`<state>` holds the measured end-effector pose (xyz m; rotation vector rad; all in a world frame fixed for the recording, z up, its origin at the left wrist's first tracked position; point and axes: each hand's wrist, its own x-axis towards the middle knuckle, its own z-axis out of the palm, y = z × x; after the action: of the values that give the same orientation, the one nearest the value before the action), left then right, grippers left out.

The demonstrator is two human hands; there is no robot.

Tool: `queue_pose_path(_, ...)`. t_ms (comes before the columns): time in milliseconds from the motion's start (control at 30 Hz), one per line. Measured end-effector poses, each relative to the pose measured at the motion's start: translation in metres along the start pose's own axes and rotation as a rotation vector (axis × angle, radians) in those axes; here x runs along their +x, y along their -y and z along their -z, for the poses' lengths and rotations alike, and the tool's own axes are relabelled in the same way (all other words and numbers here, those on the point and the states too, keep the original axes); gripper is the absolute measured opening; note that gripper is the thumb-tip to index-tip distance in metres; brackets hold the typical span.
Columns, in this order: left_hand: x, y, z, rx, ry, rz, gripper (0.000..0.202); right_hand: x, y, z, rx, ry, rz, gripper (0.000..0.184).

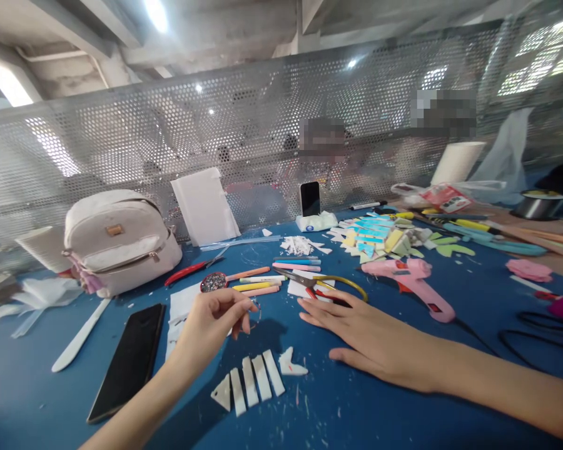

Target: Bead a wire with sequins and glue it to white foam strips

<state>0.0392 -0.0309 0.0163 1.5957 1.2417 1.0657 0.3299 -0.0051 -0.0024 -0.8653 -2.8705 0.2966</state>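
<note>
My left hand (pixel 213 319) hovers above the blue table (pixel 37 400), its fingers pinched round a small, thin thing I cannot make out. My right hand (pixel 356 331) lies flat and open on the table, fingers stretched toward the scissors (pixel 319 282) with yellow and red handles. Below my hands lie several white foam strips (pixel 251 381) side by side, with a white triangle at each end. Coloured sticks (pixel 258 284) and a small round glittery piece (pixel 213 282) rest just beyond my left hand.
A black phone (pixel 129 359) and a white knife-like tool (pixel 79 337) lie at left, a pale backpack (pixel 117 240) behind them. A pink glue gun (pixel 413 278) with its black cord, coloured foam scraps (pixel 380 237), an upright phone (pixel 309 198) and a perforated metal screen (pixel 263 125) stand beyond.
</note>
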Motion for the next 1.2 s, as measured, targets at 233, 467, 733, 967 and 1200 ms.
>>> queue_pose_path(233,-0.002,-0.004,0.002,-0.011,0.005,-0.018,0.027,0.015,-0.007,0.003,0.126,0.003,-0.100,0.055)
queue_pose_path(467,-0.001,-0.001,0.002,-0.019,0.006,-0.020,0.027,0.006,-0.004,0.002,0.077,-0.004,-0.123,0.057)
queue_pose_path(733,-0.001,-0.003,0.001,-0.027,0.010,-0.009,0.026,0.003,0.001,0.009,0.189,0.047,-0.142,0.060)
queue_pose_path(967,0.000,-0.004,0.002,-0.015,0.001,-0.011,0.027,0.017,-0.006,0.007,0.174,-0.047,-0.094,0.064)
queue_pose_path(1200,-0.001,-0.008,0.002,-0.010,-0.009,-0.014,0.026,0.028,-0.010,0.010,0.147,-0.060,-0.080,0.063)
